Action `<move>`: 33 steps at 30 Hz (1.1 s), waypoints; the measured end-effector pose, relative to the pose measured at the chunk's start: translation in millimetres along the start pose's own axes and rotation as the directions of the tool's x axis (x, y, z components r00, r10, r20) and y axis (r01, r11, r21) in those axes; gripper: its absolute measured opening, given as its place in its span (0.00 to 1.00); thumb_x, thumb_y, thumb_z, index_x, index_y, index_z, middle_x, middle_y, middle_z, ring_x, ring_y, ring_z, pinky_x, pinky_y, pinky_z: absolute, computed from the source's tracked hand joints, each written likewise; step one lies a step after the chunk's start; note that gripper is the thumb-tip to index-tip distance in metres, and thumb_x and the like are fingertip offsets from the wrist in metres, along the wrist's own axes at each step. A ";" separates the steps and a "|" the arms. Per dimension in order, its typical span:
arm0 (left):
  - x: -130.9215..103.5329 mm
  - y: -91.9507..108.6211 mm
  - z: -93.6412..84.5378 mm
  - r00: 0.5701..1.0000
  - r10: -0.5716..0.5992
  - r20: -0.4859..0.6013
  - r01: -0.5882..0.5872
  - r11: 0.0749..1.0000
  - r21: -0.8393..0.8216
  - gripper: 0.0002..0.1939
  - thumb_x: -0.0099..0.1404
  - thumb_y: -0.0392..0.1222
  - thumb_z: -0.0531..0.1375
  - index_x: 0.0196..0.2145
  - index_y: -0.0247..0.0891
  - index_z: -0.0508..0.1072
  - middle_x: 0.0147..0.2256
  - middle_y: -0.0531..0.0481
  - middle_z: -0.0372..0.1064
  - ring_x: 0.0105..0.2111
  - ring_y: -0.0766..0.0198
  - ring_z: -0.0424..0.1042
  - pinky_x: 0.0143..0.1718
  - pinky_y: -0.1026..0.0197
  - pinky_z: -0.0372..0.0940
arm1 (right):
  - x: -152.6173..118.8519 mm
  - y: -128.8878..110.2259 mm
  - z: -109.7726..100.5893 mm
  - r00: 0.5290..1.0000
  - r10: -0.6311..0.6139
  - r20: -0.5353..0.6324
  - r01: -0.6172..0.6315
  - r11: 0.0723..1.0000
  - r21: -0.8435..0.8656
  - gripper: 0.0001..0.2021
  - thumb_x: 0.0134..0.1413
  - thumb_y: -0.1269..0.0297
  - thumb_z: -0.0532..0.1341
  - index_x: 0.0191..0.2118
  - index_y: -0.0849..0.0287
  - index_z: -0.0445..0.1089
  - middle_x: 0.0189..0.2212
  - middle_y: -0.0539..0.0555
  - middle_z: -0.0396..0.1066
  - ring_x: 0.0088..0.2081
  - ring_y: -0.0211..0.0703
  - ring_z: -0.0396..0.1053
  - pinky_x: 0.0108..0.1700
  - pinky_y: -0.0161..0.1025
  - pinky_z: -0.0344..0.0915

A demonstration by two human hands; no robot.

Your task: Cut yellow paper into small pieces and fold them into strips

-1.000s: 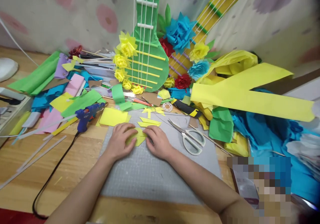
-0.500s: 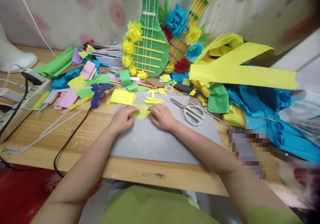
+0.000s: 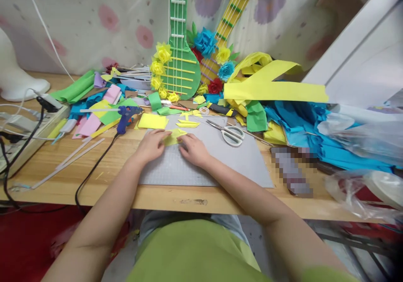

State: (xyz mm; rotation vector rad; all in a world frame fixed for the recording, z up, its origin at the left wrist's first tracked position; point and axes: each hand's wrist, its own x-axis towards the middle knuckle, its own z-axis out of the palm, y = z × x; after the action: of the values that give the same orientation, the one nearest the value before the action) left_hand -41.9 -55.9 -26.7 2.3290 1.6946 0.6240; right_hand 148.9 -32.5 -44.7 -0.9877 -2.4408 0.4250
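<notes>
A small piece of yellow crepe paper (image 3: 173, 137) lies low over the grey cutting mat (image 3: 208, 170). My left hand (image 3: 151, 146) has its fingers closed on the paper's left edge. On the opposite edge, the fingers of my right hand (image 3: 195, 149) pinch it too. Just beyond are folded yellow strips (image 3: 188, 124) and a stack of yellow paper (image 3: 153, 121). Scissors (image 3: 227, 133) with pale handles rest on the mat to the right of my right hand. A blue glue gun (image 3: 125, 119) stands left of the paper stack.
Behind the mat, a green paper guitar (image 3: 184, 74) and a yellow paper guitar (image 3: 217, 42) with paper flowers lean on the curtain. Blue crepe paper (image 3: 302, 118) heaps at right. A power strip (image 3: 28, 135) sits far left, and a black cord (image 3: 94, 170) crosses the table.
The view has shifted, so the table's objects sit further left at the right side. Both hands stay at the yellow paper, which looks slightly turned or bent between them.
</notes>
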 end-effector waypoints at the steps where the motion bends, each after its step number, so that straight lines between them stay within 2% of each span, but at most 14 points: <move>1: -1.6 -3.3 -1.1 0.999 0.020 0.026 -0.021 0.999 0.040 0.24 0.53 0.31 0.50 0.48 0.40 0.68 0.48 0.46 0.67 0.50 0.57 0.62 0.53 0.52 0.56 | -0.9 2.6 0.3 1.000 -0.017 0.013 0.017 1.000 -0.016 0.11 0.53 0.69 0.53 0.43 0.59 0.63 0.39 0.58 0.68 0.47 0.45 0.61 0.50 0.44 0.58; 4: -2.2 -1.9 2.0 0.998 0.053 0.031 -0.056 0.995 0.087 0.25 0.54 0.34 0.52 0.51 0.40 0.66 0.46 0.45 0.68 0.50 0.56 0.62 0.51 0.52 0.57 | -3.0 14.0 -3.0 0.997 -0.074 0.020 0.075 0.996 -0.047 0.10 0.53 0.68 0.53 0.42 0.60 0.64 0.39 0.59 0.69 0.47 0.46 0.61 0.50 0.46 0.59; 8: 9.5 6.8 7.4 0.997 0.070 -0.023 -0.068 0.995 0.071 0.27 0.53 0.38 0.54 0.52 0.39 0.64 0.41 0.45 0.69 0.47 0.54 0.61 0.50 0.51 0.56 | -1.0 26.1 -10.8 0.990 -0.115 -0.080 0.117 0.993 0.020 0.13 0.51 0.68 0.55 0.45 0.59 0.63 0.40 0.57 0.69 0.47 0.46 0.60 0.49 0.45 0.61; 11: 19.9 3.2 6.8 0.997 0.060 -0.056 -0.061 0.998 -0.020 0.27 0.50 0.33 0.53 0.50 0.40 0.66 0.41 0.48 0.70 0.45 0.56 0.62 0.49 0.52 0.57 | 3.0 27.4 -11.8 0.983 -0.133 -0.124 0.144 0.986 0.082 0.14 0.51 0.70 0.54 0.45 0.58 0.62 0.41 0.56 0.68 0.45 0.44 0.62 0.47 0.43 0.61; 13: 23.5 -2.6 6.3 0.996 0.030 -0.079 -0.035 0.997 -0.075 0.28 0.48 0.29 0.50 0.48 0.41 0.68 0.39 0.50 0.71 0.44 0.58 0.63 0.49 0.53 0.57 | 5.3 27.3 -10.5 0.986 -0.101 -0.131 0.115 0.988 0.106 0.13 0.50 0.71 0.53 0.43 0.59 0.63 0.39 0.56 0.69 0.42 0.44 0.63 0.45 0.42 0.62; 16: 24.1 -9.9 7.1 0.999 0.022 -0.045 -0.026 0.995 -0.098 0.29 0.47 0.28 0.49 0.47 0.41 0.69 0.37 0.52 0.72 0.44 0.59 0.64 0.49 0.54 0.58 | 7.0 28.7 -8.5 0.994 -0.056 -0.096 0.066 0.992 0.108 0.11 0.50 0.71 0.53 0.42 0.59 0.63 0.38 0.55 0.69 0.39 0.43 0.64 0.43 0.41 0.62; 21: 22.4 -9.3 9.3 0.999 0.049 0.005 -0.048 0.996 -0.075 0.27 0.50 0.32 0.52 0.50 0.42 0.67 0.41 0.50 0.72 0.46 0.58 0.62 0.50 0.53 0.57 | 7.1 26.0 -6.1 0.999 -0.041 -0.035 0.042 0.998 0.046 0.10 0.50 0.67 0.57 0.40 0.59 0.63 0.36 0.56 0.68 0.39 0.45 0.63 0.41 0.41 0.60; 25: 23.9 -5.9 11.2 0.997 0.076 -0.015 -0.077 0.994 -0.083 0.26 0.53 0.34 0.53 0.51 0.41 0.66 0.40 0.48 0.71 0.43 0.58 0.63 0.48 0.52 0.57 | 9.6 14.2 1.4 0.998 -0.043 -0.042 0.044 0.999 0.011 0.16 0.49 0.59 0.60 0.43 0.60 0.62 0.39 0.58 0.68 0.41 0.47 0.61 0.42 0.43 0.59; 27: 24.8 -7.3 11.7 0.997 0.063 -0.053 -0.068 0.992 -0.105 0.25 0.54 0.32 0.52 0.50 0.41 0.66 0.39 0.49 0.71 0.42 0.59 0.64 0.47 0.53 0.58 | 11.1 8.5 5.8 0.997 -0.070 -0.034 0.069 0.997 -0.021 0.16 0.49 0.60 0.60 0.44 0.60 0.62 0.40 0.58 0.68 0.42 0.47 0.61 0.43 0.43 0.59; 30: 25.5 -12.4 11.9 0.991 -0.015 -0.135 -0.004 0.990 -0.139 0.24 0.55 0.29 0.49 0.48 0.41 0.68 0.37 0.52 0.73 0.40 0.61 0.65 0.46 0.55 0.59 | 12.5 4.6 9.8 0.997 -0.076 -0.003 0.076 0.994 -0.077 0.11 0.51 0.64 0.58 0.42 0.59 0.63 0.37 0.56 0.69 0.41 0.47 0.61 0.42 0.42 0.58; 33: 25.4 -16.2 11.7 0.990 -0.052 -0.134 0.029 0.986 -0.166 0.24 0.53 0.28 0.49 0.46 0.41 0.69 0.35 0.54 0.73 0.40 0.62 0.65 0.45 0.56 0.59 | 13.3 6.5 10.3 0.998 -0.070 0.007 0.071 0.993 -0.098 0.07 0.53 0.68 0.56 0.40 0.59 0.63 0.35 0.54 0.71 0.39 0.45 0.61 0.40 0.41 0.57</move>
State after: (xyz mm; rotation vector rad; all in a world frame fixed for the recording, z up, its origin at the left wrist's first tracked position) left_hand -44.1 -25.7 -37.9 2.1778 1.6724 0.8999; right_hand 138.7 -19.6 -52.2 -0.9376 -2.5121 0.2863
